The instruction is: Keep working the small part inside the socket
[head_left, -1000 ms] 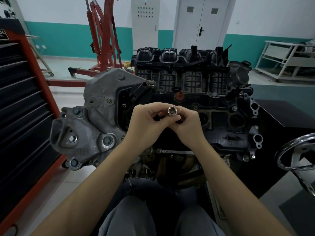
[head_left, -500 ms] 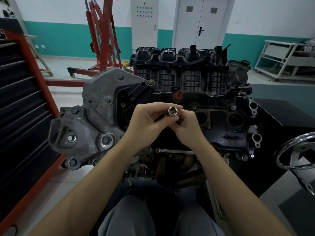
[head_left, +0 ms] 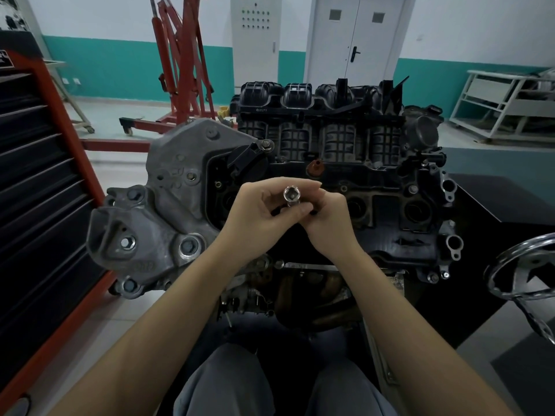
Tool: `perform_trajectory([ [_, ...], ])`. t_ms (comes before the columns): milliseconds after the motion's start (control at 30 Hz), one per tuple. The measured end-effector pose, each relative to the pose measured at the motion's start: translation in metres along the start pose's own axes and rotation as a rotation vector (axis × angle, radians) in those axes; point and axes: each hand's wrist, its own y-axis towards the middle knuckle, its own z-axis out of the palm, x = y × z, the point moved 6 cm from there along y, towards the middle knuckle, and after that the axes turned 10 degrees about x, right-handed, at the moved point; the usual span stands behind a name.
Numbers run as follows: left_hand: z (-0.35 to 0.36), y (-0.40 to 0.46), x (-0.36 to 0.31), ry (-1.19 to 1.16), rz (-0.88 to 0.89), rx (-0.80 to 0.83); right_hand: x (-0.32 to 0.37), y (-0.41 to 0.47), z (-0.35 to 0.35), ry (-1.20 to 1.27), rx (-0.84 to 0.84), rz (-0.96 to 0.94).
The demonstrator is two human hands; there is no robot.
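Socket (head_left: pixel 292 195) sits at the centre of your view, open hex end facing you, pinched between both hands above the engine (head_left: pixel 345 175). Your left hand (head_left: pixel 258 219) wraps its grip round it with thumb and curled fingers; your right hand (head_left: pixel 329 219) clenches whatever fits into its base, which I cannot make out. If either grip slackens, the socket likely drops into the dark gaps at 6 o'clock, or into the open ports at 3 o'clock.

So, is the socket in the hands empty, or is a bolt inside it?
Empty at the visible mouth: the socket faces the camera and shows only its dark hexagonal opening; deeper inside cannot be told.
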Motion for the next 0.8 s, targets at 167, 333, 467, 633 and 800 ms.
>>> perform_trajectory([
  [167, -0.0059, -0.0025, -0.0005, 0.110, -0.001, -0.150, 0.0017, 0.0006, 0.0001, 0.034, -0.020, -0.019],
  [333, -0.0022, -0.0011, -0.0001, -0.059, 0.004, 0.008, 0.0014, -0.0001, 0.0027, 0.002, 0.023, 0.001],
  [467, -0.0070, -0.0021, -0.0001, 0.053, -0.002, -0.112, -0.0020, 0.0015, -0.0022, 0.020, -0.030, 0.011],
  [633, -0.0076, -0.0034, 0.0042, -0.051, -0.006, -0.081, -0.0028, -0.0009, -0.0006, 0.032, 0.047, 0.011],
  [800, -0.0027, -0.0014, 0.0023, -0.040, 0.002, -0.004, -0.0057, -0.0003, -0.0054, 0.064, -0.023, 0.030],
])
